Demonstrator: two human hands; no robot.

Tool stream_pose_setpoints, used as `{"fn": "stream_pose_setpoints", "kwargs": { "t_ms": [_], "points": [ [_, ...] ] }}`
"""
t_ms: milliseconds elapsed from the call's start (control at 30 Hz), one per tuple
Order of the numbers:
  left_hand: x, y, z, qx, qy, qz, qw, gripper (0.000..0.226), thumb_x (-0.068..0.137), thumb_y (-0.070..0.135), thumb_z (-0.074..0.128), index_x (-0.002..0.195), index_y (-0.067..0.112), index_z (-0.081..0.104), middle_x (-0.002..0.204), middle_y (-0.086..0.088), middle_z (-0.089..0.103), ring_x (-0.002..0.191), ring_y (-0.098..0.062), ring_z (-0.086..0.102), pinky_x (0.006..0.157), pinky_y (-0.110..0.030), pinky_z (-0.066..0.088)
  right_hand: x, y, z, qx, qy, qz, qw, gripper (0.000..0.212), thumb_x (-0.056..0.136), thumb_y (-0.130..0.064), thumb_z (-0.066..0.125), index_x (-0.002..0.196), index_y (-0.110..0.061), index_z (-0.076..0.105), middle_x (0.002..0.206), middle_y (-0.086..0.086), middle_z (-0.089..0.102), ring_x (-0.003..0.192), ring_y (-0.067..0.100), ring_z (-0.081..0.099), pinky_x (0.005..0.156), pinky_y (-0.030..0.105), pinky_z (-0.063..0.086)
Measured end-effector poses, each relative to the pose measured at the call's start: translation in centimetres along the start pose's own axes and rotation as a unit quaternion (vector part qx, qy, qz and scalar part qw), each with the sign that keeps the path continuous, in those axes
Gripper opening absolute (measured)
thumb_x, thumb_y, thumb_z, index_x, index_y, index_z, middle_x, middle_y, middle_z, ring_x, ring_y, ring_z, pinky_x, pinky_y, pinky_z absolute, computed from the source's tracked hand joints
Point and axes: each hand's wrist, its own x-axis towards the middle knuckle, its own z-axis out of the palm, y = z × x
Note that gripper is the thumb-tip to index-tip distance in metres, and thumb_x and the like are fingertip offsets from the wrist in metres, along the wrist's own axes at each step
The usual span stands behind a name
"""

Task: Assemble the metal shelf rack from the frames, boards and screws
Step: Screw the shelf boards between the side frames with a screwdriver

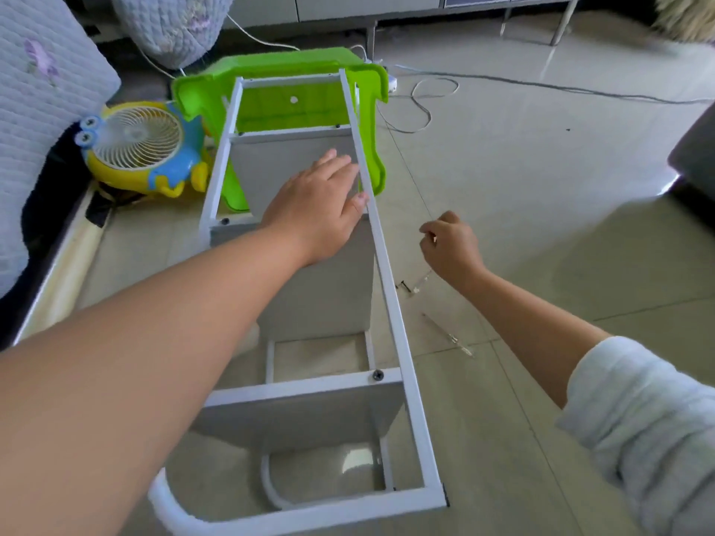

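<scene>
The white metal rack (390,288) lies on its side on the floor, its upper frame facing me. Grey boards (325,288) stand between the two frames, and black screws (378,376) show at the crossbars. My left hand (317,206) rests flat on the middle board, fingers straight, fingertips against the right rail. To the right of the rack, above the floor, my right hand (449,245) has curled fingers that pinch a small thin thing, probably a screw; it is too small to tell. A clear-handled screwdriver (449,334) and loose screws (406,286) lie on the tiles beside the rack.
A green plastic stool (282,106) lies tipped behind the rack's far end. A yellow and blue toy fan (143,148) sits at the left by a quilted bed. White and grey cables (425,98) run across the tiles. A dark object (696,156) is at the right edge.
</scene>
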Motion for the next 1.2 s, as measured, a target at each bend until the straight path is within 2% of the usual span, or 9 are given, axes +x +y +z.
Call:
{"fn": "stream_pose_setpoints", "kwargs": {
  "t_ms": [300, 400, 533, 600, 667, 900, 1067, 1167, 1200],
  "points": [
    [-8.3, -4.4, -3.3, -0.069, -0.090, 0.040, 0.993, 0.048, 0.081, 0.046, 0.046, 0.110, 0.014, 0.067, 0.121, -0.001, 0.062, 0.119, -0.017, 0.051, 0.101, -0.024, 0.035, -0.7, -10.3, -6.8, 0.040, 0.174, -0.075, 0.981, 0.025, 0.088, -0.002, 0.049, 0.103, 0.001, 0.068, 0.107, 0.022, 0.059, 0.095, 0.032, 0.058, 0.081, 0.021, 0.036],
    [-10.3, -5.5, -4.0, -0.070, -0.141, 0.053, 0.986, 0.028, 0.086, 0.036, 0.059, 0.104, 0.018, 0.070, 0.114, 0.003, 0.065, 0.111, -0.012, 0.055, 0.096, -0.024, 0.039, -1.8, -13.5, -7.1, 0.065, 0.176, -0.123, 0.974, 0.021, 0.087, -0.005, 0.052, 0.098, 0.000, 0.070, 0.093, 0.018, 0.061, 0.080, 0.021, 0.054, 0.076, 0.020, 0.040],
    [-12.4, -6.1, -4.7, -0.057, -0.229, 0.097, 0.967, 0.037, 0.081, 0.046, 0.062, 0.107, 0.021, 0.068, 0.112, 0.009, 0.064, 0.105, -0.005, 0.055, 0.090, -0.018, 0.038, -4.2, -16.2, -5.9, 0.090, 0.150, -0.152, 0.973, 0.021, 0.082, -0.011, 0.054, 0.089, 0.000, 0.071, 0.081, 0.015, 0.065, 0.073, 0.017, 0.053, 0.068, 0.013, 0.038],
    [-13.0, -6.2, -4.7, -0.010, -0.264, 0.138, 0.955, 0.042, 0.079, 0.051, 0.061, 0.109, 0.022, 0.066, 0.112, 0.008, 0.062, 0.107, -0.009, 0.054, 0.091, -0.021, 0.040, -5.5, -16.9, -5.4, 0.109, 0.138, -0.154, 0.972, 0.024, 0.079, -0.013, 0.052, 0.085, 0.001, 0.071, 0.077, 0.015, 0.065, 0.068, 0.019, 0.054, 0.066, 0.019, 0.041],
    [-13.2, -6.4, -4.2, 0.050, -0.278, 0.189, 0.940, 0.042, 0.081, 0.051, 0.059, 0.106, 0.019, 0.065, 0.110, 0.005, 0.060, 0.106, -0.015, 0.054, 0.090, -0.029, 0.043, -6.7, -17.2, -5.2, 0.116, 0.140, -0.146, 0.972, 0.024, 0.078, -0.013, 0.052, 0.083, 0.001, 0.071, 0.072, 0.007, 0.061, 0.058, 0.011, 0.050, 0.063, 0.010, 0.038],
    [-13.0, -6.1, -3.6, 0.126, -0.204, 0.292, 0.926, 0.029, 0.080, 0.042, 0.050, 0.078, 0.014, 0.058, 0.096, -0.001, 0.062, 0.093, -0.022, 0.057, 0.074, -0.029, 0.049, -11.3, -16.4, -6.5, 0.085, 0.139, -0.065, 0.984, 0.015, 0.082, -0.007, 0.058, 0.087, -0.002, 0.071, 0.072, -0.003, 0.055, 0.057, -0.011, 0.050, 0.062, 0.001, 0.037],
    [-13.2, -7.0, -3.1, 0.054, -0.202, 0.250, 0.945, 0.049, 0.072, 0.050, 0.043, 0.091, 0.012, 0.067, 0.102, -0.002, 0.065, 0.097, -0.020, 0.058, 0.084, -0.033, 0.049, -14.0, -16.8, -7.1, 0.078, 0.133, -0.037, 0.987, 0.014, 0.084, -0.001, 0.058, 0.087, -0.003, 0.072, 0.066, -0.012, 0.053, 0.057, -0.013, 0.051, 0.064, 0.000, 0.038],
    [-13.7, -7.6, -2.2, -0.010, -0.136, 0.247, 0.959, 0.042, 0.081, 0.048, 0.048, 0.094, 0.014, 0.070, 0.104, 0.003, 0.066, 0.106, -0.015, 0.055, 0.108, -0.018, 0.020, -14.9, -17.7, -7.0, 0.126, 0.130, -0.028, 0.983, 0.014, 0.083, -0.001, 0.059, 0.084, -0.009, 0.071, 0.066, -0.017, 0.054, 0.056, -0.004, 0.054, 0.064, 0.012, 0.045],
    [-14.2, -7.8, -1.8, -0.030, -0.109, 0.242, 0.964, 0.048, 0.076, 0.050, 0.042, 0.089, 0.014, 0.071, 0.104, 0.005, 0.068, 0.109, -0.012, 0.055, 0.106, -0.013, 0.008, -15.2, -18.1, -7.0, 0.147, 0.131, -0.027, 0.980, 0.017, 0.083, 0.000, 0.059, 0.082, -0.014, 0.069, 0.066, -0.016, 0.055, 0.057, -0.001, 0.055, 0.064, 0.014, 0.046]
  ]
}}
